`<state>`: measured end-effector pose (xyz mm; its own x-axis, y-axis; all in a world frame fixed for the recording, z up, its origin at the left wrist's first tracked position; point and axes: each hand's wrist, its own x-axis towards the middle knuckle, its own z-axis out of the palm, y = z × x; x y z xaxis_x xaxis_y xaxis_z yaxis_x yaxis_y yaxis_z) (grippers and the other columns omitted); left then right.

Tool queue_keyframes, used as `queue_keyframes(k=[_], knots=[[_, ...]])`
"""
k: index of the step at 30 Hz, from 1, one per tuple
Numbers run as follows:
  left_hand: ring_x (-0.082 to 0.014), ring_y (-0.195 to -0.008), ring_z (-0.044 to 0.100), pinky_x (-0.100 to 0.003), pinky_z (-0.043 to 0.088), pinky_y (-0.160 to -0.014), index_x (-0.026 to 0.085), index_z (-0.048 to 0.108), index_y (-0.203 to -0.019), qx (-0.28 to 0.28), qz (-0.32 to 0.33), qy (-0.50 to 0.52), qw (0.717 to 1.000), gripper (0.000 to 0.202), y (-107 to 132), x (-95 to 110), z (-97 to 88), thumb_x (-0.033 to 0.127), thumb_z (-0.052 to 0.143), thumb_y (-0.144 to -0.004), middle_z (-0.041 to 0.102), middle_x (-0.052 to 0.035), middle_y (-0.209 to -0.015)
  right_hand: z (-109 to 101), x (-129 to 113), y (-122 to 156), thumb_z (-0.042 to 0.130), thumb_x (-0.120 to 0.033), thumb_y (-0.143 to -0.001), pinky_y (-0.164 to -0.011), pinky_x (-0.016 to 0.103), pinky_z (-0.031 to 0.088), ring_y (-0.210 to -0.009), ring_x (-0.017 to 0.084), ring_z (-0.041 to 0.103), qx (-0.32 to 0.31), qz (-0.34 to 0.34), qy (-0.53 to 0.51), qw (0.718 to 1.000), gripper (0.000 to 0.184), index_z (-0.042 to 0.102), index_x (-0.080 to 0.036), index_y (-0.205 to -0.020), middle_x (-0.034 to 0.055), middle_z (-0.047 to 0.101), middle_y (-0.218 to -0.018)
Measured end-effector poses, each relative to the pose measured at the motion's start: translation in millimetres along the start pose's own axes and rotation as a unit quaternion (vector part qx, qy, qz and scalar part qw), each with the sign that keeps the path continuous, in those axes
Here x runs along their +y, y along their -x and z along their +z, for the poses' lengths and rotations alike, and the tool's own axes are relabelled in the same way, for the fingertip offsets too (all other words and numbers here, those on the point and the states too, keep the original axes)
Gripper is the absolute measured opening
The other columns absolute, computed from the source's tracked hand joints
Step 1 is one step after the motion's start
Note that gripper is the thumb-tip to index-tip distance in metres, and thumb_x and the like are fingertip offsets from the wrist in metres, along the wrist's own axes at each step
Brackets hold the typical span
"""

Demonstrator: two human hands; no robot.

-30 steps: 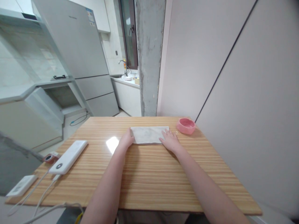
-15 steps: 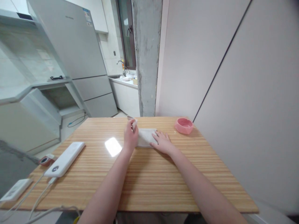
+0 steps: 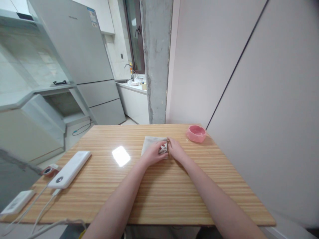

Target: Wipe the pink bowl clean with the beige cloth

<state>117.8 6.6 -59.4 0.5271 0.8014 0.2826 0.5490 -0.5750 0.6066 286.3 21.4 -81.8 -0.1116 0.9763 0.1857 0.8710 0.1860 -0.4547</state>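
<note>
A pale grey-white folded cloth [image 3: 149, 142] lies flat near the far middle of the table. My left hand [image 3: 153, 154] rests over its right part, thumb and fingers curved around a layer of it at the right edge. Between thumb and forefinger a bit of the cloth shows through. Right beside it, my right hand [image 3: 175, 149] has its fingers drawn together at the cloth's right edge, the tips at the upper right corner. The undersides of both hands are hidden.
On the wooden table [image 3: 199, 196], a pink ashtray-like dish [image 3: 196, 133] sits at the far right. A white power bank [image 3: 71, 169] with cables lies left, near a small red-brown object [image 3: 48, 171] and a white box-shaped device [image 3: 17, 202]. A wall [image 3: 261, 132] borders the right side.
My left hand has moved right and down, bringing the raised left part of the cloth over to the right edge. My right hand's spread fingers have drawn in to that edge.
</note>
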Motion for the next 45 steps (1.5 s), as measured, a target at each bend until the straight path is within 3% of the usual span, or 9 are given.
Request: queue_keyframes(k=[3, 7, 12, 23, 27, 32, 36, 40, 45], knots=[[-0.0173, -0.088, 0.058, -0.029, 0.044, -0.082, 0.018, 0.057, -0.109, 0.085, -0.021, 0.009, 0.996, 0.033, 0, -3, -6.1, 0.038, 0.044, -0.088, 0.064, -0.0070, -0.100, 2, -12, 6, 0.034, -0.023, -0.093, -0.110, 0.036, 0.026, -0.132, 0.020, 0.036, 0.037, -0.085, -0.022, 0.995, 0.045, 0.042, -0.011, -0.135, 0.0131, 0.043, -0.142], [-0.0156, -0.078, 0.056, -0.026, 0.042, -0.074, 0.018, 0.057, -0.085, 0.193, -0.113, 0.013, 0.974, 0.040, -2, -22, -13.6, 0.035, 0.023, -0.094, 0.060, -0.0038, -0.077, 3, -41, 22, 0.037, -0.034, -0.094, -0.105, 0.035, 0.033, -0.122, 0.020, 0.045, -0.053, -0.225, -0.040, 0.972, 0.038, 0.055, -0.017, -0.122, 0.0099, 0.053, -0.131], [-0.0145, -0.067, 0.052, -0.025, 0.041, -0.066, 0.019, 0.054, -0.078, 0.218, -0.154, 0.056, 0.962, 0.040, -3, -39, -17.5, 0.036, 0.021, -0.093, 0.049, 0.0000, -0.064, -7, -56, 39, 0.039, -0.051, -0.091, -0.093, 0.042, 0.040, -0.102, 0.027, 0.053, -0.055, -0.124, 0.079, 0.988, 0.047, 0.067, -0.015, -0.096, 0.0148, 0.062, -0.105], [-0.0125, -0.063, 0.046, -0.025, 0.036, -0.061, 0.019, 0.050, -0.075, 0.122, -0.102, 0.089, 0.983, 0.028, -8, -36, 5.1, 0.039, 0.036, -0.089, 0.047, 0.0026, -0.063, -100, 101, 96, 0.065, -0.042, -0.070, -0.059, 0.029, 0.037, -0.072, 0.022, 0.058, -0.150, 0.127, 0.178, 0.964, 0.027, 0.055, -0.022, -0.055, 0.0057, 0.062, -0.065], [-0.0102, -0.058, 0.039, -0.023, 0.030, -0.056, 0.019, 0.043, -0.072, 0.095, -0.090, 0.075, 0.989, 0.017, -9, -33, 10.5, 0.033, 0.051, -0.079, 0.041, 0.0058, -0.060, -112, 94, 89, 0.061, -0.029, -0.073, -0.057, 0.028, 0.033, -0.066, 0.020, 0.058, -0.144, 0.181, 0.185, 0.955, 0.018, 0.056, -0.020, -0.058, 0.0057, 0.064, -0.066], [-0.0090, -0.052, 0.029, -0.024, 0.024, -0.053, 0.019, 0.031, -0.052, 0.053, -0.092, 0.026, 0.994, 0.035, -12, -39, 12.8, 0.034, 0.052, -0.075, 0.028, 0.0062, -0.050, -73, 0, 46, 0.047, -0.024, -0.084, -0.069, 0.028, 0.042, -0.079, 0.018, 0.061, -0.046, 0.023, 0.034, 0.998, 0.018, 0.063, -0.017, -0.080, 0.0079, 0.067, -0.085], [-0.0113, -0.054, 0.043, -0.024, 0.036, -0.055, 0.017, 0.048, -0.054, 0.017, -0.088, 0.039, 0.995, 0.021, -15, -47, 15.1, 0.022, 0.046, -0.075, 0.046, 0.0019, -0.051, -12, -55, 12, 0.047, -0.030, -0.085, -0.091, 0.032, 0.044, -0.109, 0.019, 0.055, 0.009, -0.049, -0.180, 0.982, 0.039, 0.052, -0.017, -0.122, 0.0124, 0.055, -0.125], [-0.0178, -0.075, 0.059, -0.028, 0.048, -0.071, 0.015, 0.064, -0.074, 0.007, -0.078, 0.017, 0.997, 0.021, -16, -48, 18.9, 0.012, 0.043, -0.074, 0.067, -0.0078, -0.076, 31, -62, 1, 0.036, -0.031, -0.091, -0.103, 0.036, 0.036, -0.119, 0.019, 0.049, 0.038, -0.074, -0.264, 0.961, 0.036, 0.054, -0.019, -0.120, 0.0105, 0.058, -0.122], [-0.0208, -0.085, 0.063, -0.032, 0.050, -0.080, 0.012, 0.067, -0.085, -0.005, -0.080, -0.020, 0.997, 0.024, -12, -41, 19.0, 0.011, 0.045, -0.076, 0.070, -0.0128, -0.092, 40, -53, 7, 0.033, -0.034, -0.093, -0.093, 0.034, 0.044, -0.101, 0.019, 0.057, 0.028, -0.084, -0.292, 0.952, 0.031, 0.059, -0.020, -0.102, 0.0074, 0.064, -0.102]])
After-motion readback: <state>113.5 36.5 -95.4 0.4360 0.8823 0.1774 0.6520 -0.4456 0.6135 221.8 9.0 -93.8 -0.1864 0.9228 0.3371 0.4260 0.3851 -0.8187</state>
